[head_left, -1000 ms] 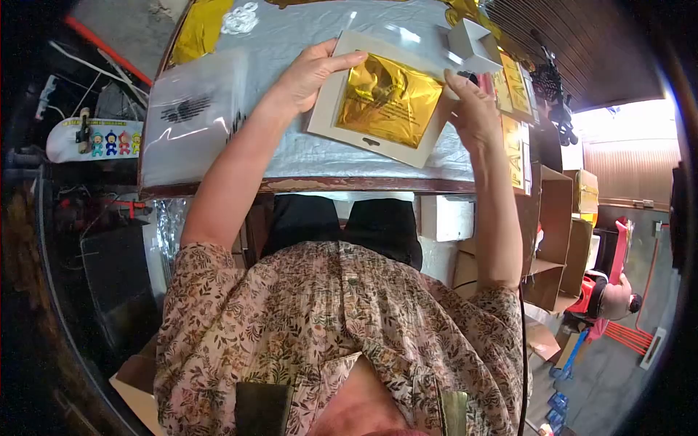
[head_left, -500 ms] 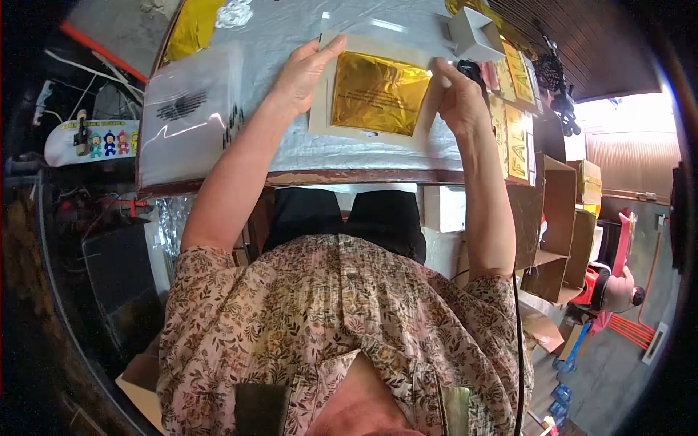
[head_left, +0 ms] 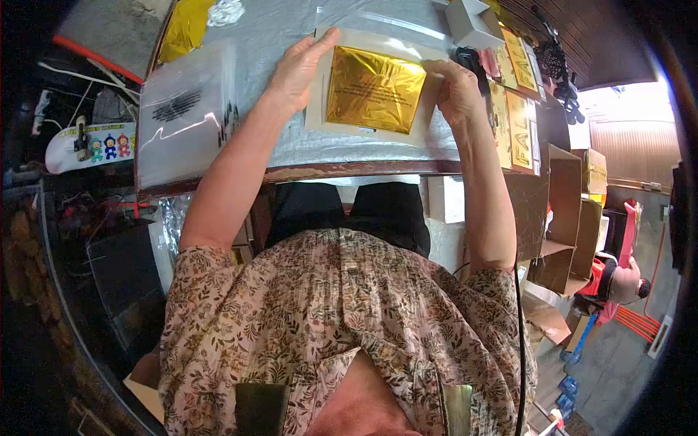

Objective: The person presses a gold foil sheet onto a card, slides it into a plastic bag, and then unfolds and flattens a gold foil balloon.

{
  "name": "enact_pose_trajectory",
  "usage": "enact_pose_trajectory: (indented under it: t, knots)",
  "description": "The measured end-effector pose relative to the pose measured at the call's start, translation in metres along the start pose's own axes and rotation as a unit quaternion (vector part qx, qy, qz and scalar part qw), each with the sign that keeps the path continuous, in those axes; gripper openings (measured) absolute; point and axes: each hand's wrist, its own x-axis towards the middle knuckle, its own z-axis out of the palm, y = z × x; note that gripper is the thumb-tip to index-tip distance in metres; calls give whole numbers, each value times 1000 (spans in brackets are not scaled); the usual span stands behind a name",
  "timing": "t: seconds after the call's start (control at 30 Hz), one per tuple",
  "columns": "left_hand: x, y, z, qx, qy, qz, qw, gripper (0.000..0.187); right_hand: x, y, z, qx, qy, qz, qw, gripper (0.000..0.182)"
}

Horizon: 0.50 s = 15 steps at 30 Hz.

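Observation:
A beige card [head_left: 317,109] with a gold foil sheet [head_left: 374,90] on it lies flat on the table, partly under a clear plastic sleeve [head_left: 378,22]. My left hand [head_left: 298,69] rests on the card's left edge, fingers stretched toward its top corner. At the card's right edge my right hand [head_left: 456,91] presses down, its fingers curled over the gold sheet's upper right corner.
A stack of clear plastic bags [head_left: 185,109] lies at the table's left. A small white box [head_left: 471,20] and a row of gold printed packets [head_left: 515,123] sit to the right. Open cardboard boxes [head_left: 563,211] stand by the table's right side. The table's wooden front edge [head_left: 349,171] runs across.
The card with the gold sheet was tilted and lifted; it has turned square and now lies flat on the table. Both hands moved with it, up and inward.

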Motion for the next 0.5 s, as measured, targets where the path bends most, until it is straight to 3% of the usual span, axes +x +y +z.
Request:
enact_pose_trajectory:
  t: [0.07,0.2,0.3,0.4,0.5]
  knots:
    - [-1,-2,2,18,-1,9,1000,58,-2,-2,5,48,46,20,998,10]
    - [-7,4,9,25,40,2,999,52,19,21,-17,-13,22,34,999,19]
    - [-4,2,6,5,35,-2,999,51,9,13,-7,12,7,10,1000,19]
    - [0,1,2,-13,31,-7,999,52,-8,3,15,71,53,25,996,11]
    - [4,-2,0,-27,42,-15,999,48,-8,12,21,72,53,-28,996,13]
